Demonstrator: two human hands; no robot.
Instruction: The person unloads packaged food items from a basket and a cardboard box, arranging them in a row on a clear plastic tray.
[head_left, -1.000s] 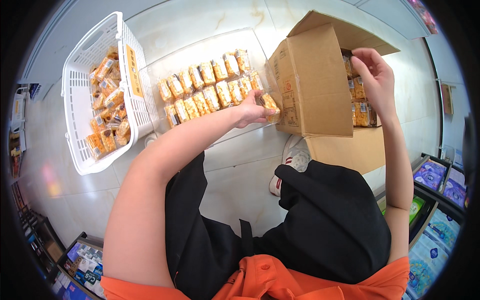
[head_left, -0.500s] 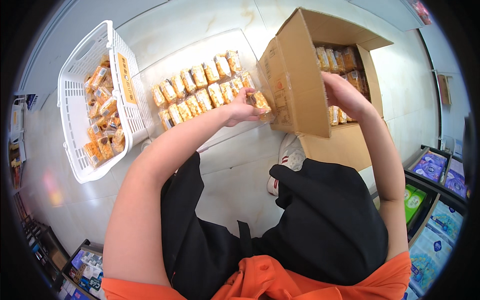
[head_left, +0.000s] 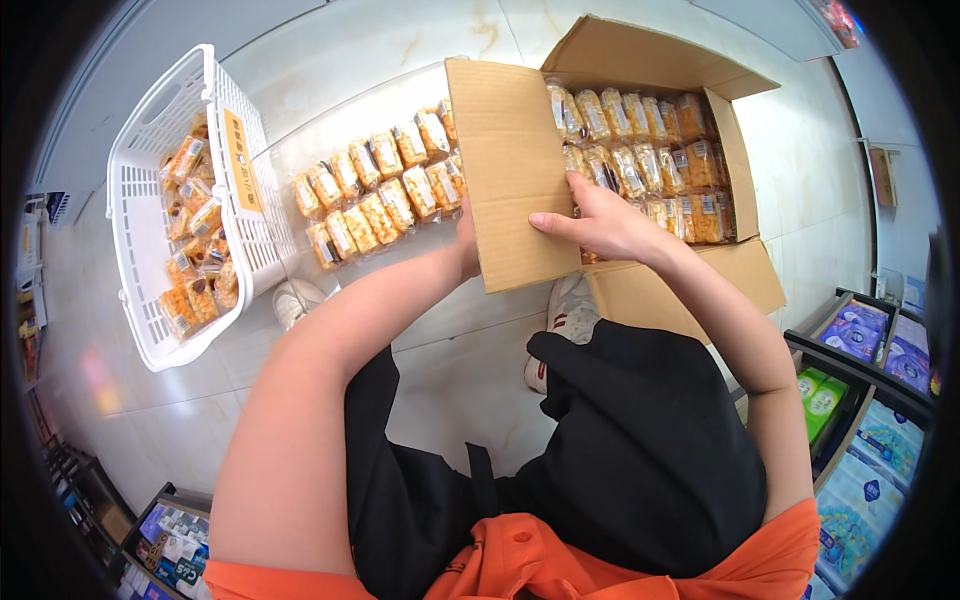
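An open cardboard carton [head_left: 748, 200] stands ahead right, with rows of wrapped golden snack bars [head_left: 620, 115] inside. Its plain brown flap [head_left: 515, 170] leans out to the left. My right hand [head_left: 610, 222] is at the flap's inner edge. Its thumb lies across the flap, its index finger is stretched apart over the bars, and the other fingertips are hidden. My left hand [head_left: 468, 240] is mostly behind the flap, so its fingers and anything in them are hidden. Beside it, two rows of wrapped snack bars [head_left: 385, 155] stand in a clear plastic tray, partly covered by the flap.
A white plastic basket [head_left: 150, 310] at the left holds a loose heap of the same bars. My shoes [head_left: 565, 320] are on the tiled floor by the carton and tray. Shelves with purple, green and blue packages [head_left: 850, 330] stand at the right. More shelving is at lower left.
The carton flap has swung left, uncovering the bars inside and covering part of the tray. My left hand, earlier holding a snack bar, is now behind the flap. My right hand has moved left.
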